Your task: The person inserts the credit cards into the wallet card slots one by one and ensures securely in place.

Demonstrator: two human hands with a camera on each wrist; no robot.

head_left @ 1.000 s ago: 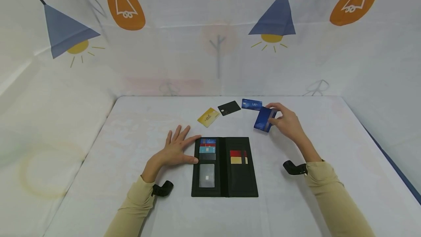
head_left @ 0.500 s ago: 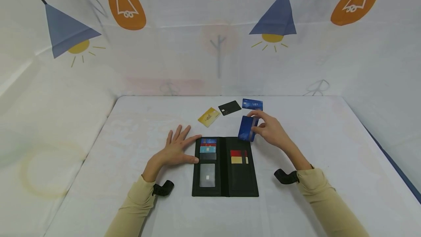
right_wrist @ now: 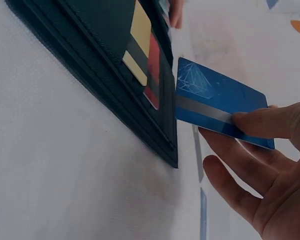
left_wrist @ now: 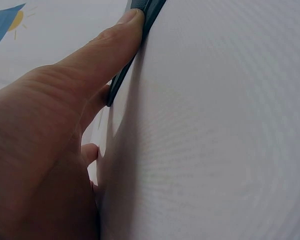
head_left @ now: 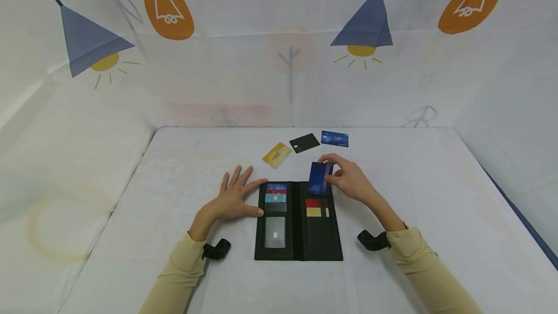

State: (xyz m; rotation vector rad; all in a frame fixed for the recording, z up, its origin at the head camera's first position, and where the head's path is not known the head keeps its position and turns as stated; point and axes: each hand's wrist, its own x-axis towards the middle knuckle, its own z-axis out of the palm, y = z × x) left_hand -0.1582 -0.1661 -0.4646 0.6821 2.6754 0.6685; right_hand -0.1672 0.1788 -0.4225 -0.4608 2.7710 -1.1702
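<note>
My right hand [head_left: 346,178] pinches a dark blue card [head_left: 318,178] with a grey stripe between thumb and fingers. In the head view the card overlaps the top of the right panel of an open black wallet [head_left: 322,239]. The right wrist view shows the blue card [right_wrist: 220,100] tilted, one end close by the wallet's edge. Red and tan cards [head_left: 316,208] sit in slots of that right panel. My left hand [head_left: 233,200] lies with spread fingers at the wallet's left edge; its thumb and index fingertip rest on it. Several cards [head_left: 275,198] fill the left panel's slots.
Behind the wallet lie a yellow card [head_left: 276,155], a black card [head_left: 304,143] and a blue VIP card [head_left: 334,138] on the white table [head_left: 196,151]. A printed white cloth [head_left: 244,71] rises at the back. A dark wrist camera [head_left: 373,240] projects beside the right wrist.
My right hand has carried the blue card leftward and nearer, from beside the VIP card to over the wallet's top right. The left hand and the wallet stay in place.
</note>
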